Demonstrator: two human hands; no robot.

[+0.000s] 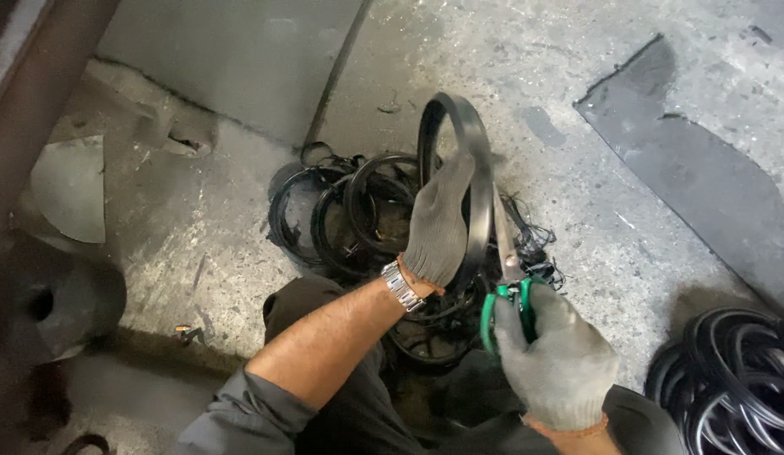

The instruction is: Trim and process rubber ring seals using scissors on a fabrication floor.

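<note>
The gloved left hand (438,223) grips a black rubber ring (468,160), held upright above the ring pile (358,219) on the concrete floor (594,211). The gloved right hand (556,358) clasps green-handled scissors (505,286), blades against the ring's edge.

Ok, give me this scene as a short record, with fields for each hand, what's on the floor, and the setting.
left hand: gloved left hand grips an upright black rubber ring
right hand: gloved right hand holds green-handled scissors, blades at the ring's edge
wrist: metal watch on the left
floor ahead: pile of black rings with trimmings
floor right: more black rings
setting: stained concrete floor
</note>
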